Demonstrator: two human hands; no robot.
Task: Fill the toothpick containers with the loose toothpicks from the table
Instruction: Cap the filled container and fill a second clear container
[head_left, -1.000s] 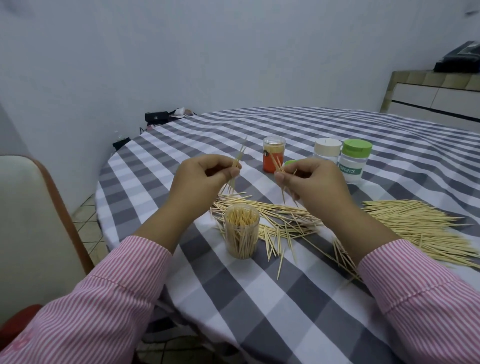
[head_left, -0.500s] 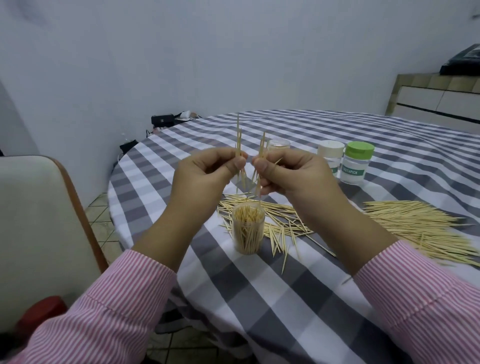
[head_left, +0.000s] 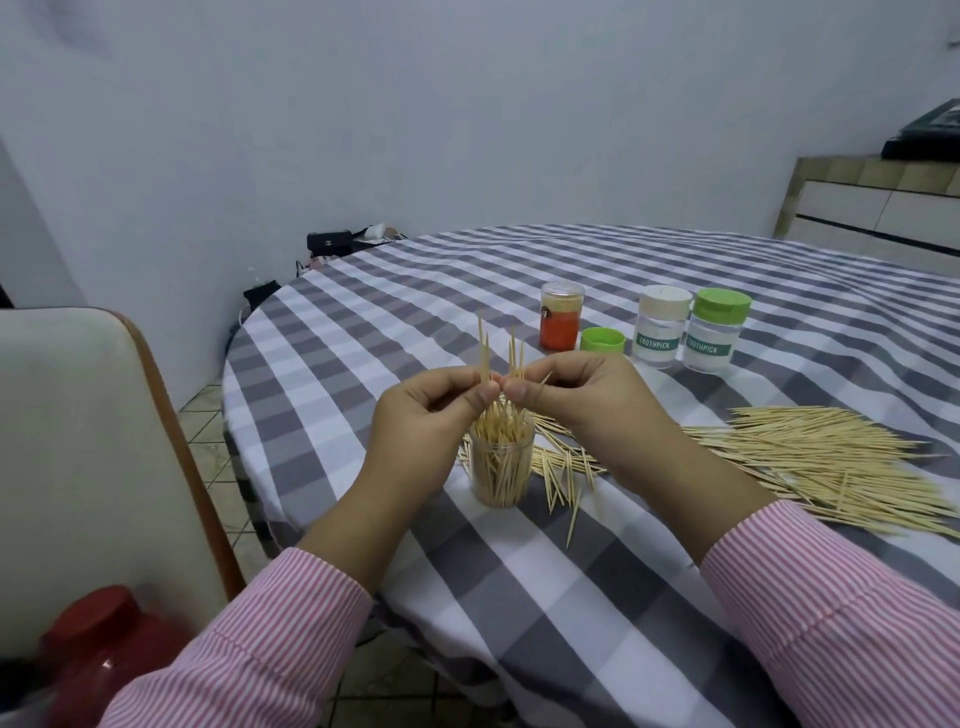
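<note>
Two hands met directly above the open clear container (head_left: 501, 465): the left hand (head_left: 431, 415) and the right hand (head_left: 582, 402) each pinched a few toothpicks (head_left: 511, 351), held upright with their long axes near vertical and tips pointing up. That container stood on the table (head_left: 597, 597), already fairly full of upright sticks. Released unevenly, the thin sticks would likely have splayed, caught on those already inside and spilled onto the cloth. Bumping the light container could have tipped it. Loose toothpicks (head_left: 810, 457) lay fanned flat to the right.
</note>
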